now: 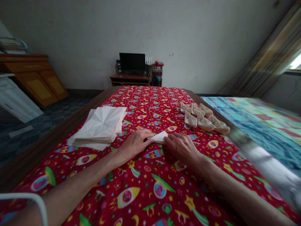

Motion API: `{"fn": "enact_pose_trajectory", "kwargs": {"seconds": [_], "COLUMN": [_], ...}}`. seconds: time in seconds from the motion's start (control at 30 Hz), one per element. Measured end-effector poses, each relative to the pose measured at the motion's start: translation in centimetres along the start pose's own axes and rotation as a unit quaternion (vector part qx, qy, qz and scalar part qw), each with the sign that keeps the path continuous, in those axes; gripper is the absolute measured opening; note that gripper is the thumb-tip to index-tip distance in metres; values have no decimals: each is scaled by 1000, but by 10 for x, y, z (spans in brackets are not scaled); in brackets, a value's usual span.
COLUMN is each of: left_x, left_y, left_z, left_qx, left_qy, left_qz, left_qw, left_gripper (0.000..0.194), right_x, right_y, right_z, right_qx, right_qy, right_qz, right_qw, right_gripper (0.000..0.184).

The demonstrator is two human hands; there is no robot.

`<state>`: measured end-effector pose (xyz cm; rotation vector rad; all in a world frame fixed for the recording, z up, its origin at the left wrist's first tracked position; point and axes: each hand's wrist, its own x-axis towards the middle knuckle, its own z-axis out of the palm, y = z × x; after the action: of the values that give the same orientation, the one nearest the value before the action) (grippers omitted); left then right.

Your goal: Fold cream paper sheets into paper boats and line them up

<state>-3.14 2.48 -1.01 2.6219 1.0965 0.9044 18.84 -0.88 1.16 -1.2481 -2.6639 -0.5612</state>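
A small piece of folded white paper point(160, 137) lies between my two hands on the red patterned cloth. My left hand point(138, 138) pinches its left corner, thumb below and fingers above. On the opposite side my right hand point(180, 143) holds the paper's right end, its fingers curled over the edge and partly hiding it. Left of my hands is a stack of creased paper sheets point(101, 122), the top one marked with folds radiating from its centre. To the right stand several folded paper boat-like shapes point(205, 121), grouped in two rows.
The red cloth point(150, 108) with rockets and stars covers the long table. A white cable point(28, 196) curves in at the lower left. Beyond the table are a monitor point(132, 61) and a red telephone point(158, 64); a bed point(265, 125) stands at the right.
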Motion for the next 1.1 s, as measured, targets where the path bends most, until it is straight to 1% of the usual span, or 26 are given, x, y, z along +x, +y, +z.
{"fn": "enact_pose_trajectory", "kwargs": {"seconds": [0.07, 0.17, 0.23, 0.3, 0.33, 0.37, 0.47, 0.57, 0.67, 0.77, 0.93, 1.03, 1.1], "left_x": [0, 0, 1, 0, 0, -1, -3, -3, -1, 3, 5, 5, 5], "left_y": [2, 11, 21, 34, 40, 47, 59, 63, 61, 59, 60, 63, 62], "left_z": [1, 6, 9, 12, 12, 12, 10, 8, 8, 8, 6, 6, 6], "left_qx": [-15, -58, -109, -144, -139, -120, -64, -52, -48, -53, -73, -77, -77], "left_qy": [17, 63, 79, 65, 56, 51, 48, 55, 60, 61, 65, 63, 70], "left_qz": [-13, -62, -108, -142, -151, -148, -113, -96, -110, -122, -118, -103, -97], "left_qw": [1000, 994, 985, 977, 977, 980, 990, 993, 991, 989, 988, 990, 990], "left_gripper": [27, 59, 73, 71, 67, 63, 45, 26, 18, 20, 24, 35, 42], "right_x": [0, 0, 0, 0, 0, 0, 0, 0, -1, -3, -1, 1, 2], "right_y": [-2, -3, -5, -8, -10, -12, -21, -26, -25, -22, -21, -22, -20], "right_z": [-1, -1, 0, 1, 3, 4, 6, 5, 1, -2, -8, -11, -11], "right_qx": [-1, 6, 24, 57, 79, 104, 177, 231, 268, 264, 218, 168, 156], "right_qy": [-7, 7, 38, 73, 88, 101, 124, 143, 158, 154, 132, 124, 119], "right_qz": [21, 64, 96, 109, 107, 101, 77, 85, 86, 91, 150, 175, 184], "right_qw": [1000, 998, 994, 990, 987, 984, 973, 959, 946, 948, 955, 962, 963], "right_gripper": [16, 17, 19, 20, 20, 19, 12, 10, 9, 12, 17, 18, 17]}}
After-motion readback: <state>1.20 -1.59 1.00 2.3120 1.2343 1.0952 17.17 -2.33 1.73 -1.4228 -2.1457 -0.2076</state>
